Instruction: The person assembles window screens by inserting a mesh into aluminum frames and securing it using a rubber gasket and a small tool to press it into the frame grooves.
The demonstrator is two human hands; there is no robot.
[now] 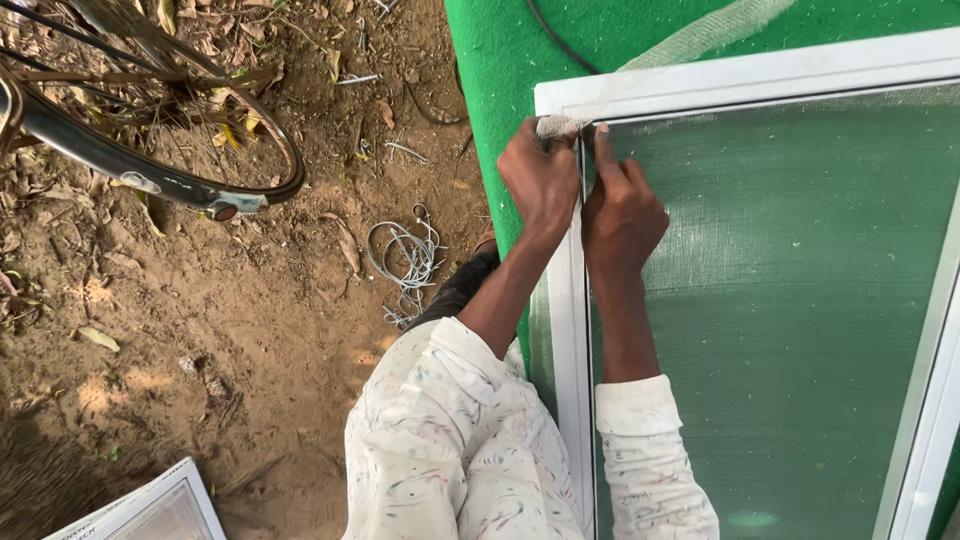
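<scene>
two hands meet at the top-left corner of the white frame [571, 300], upper centre of the picture. your left hand [541, 178] is curled tight, fingers pressed together on a bunched end of loose mesh [557, 126] right at the corner where the frame's top rail and left rail join. your right hand [621, 210] lies just beside it, on the inner side of the left rail, index finger stretched up along the groove, the other fingers folded; it presses on the stretched mesh panel [780, 290] rather than pinching anything you can make out. the two hands are near touching, with the left rail running between them.

the mesh panel fills the frame and takes up the right half of the picture, greenish from the green mat [500, 90] under it. a strip of surplus mesh trails off from the corner toward the top edge of the picture, over the mat.

both sleeves [450, 440] are pale with coloured flecks, lower centre.

left of the mat is bare dirt with dry leaves. a coil of thin grey cord [405, 255] lies on the dirt, centre-left. a bicycle wheel [150, 140] fills the upper left. a second white frame corner [160, 505] shows at the lower left edge.
</scene>
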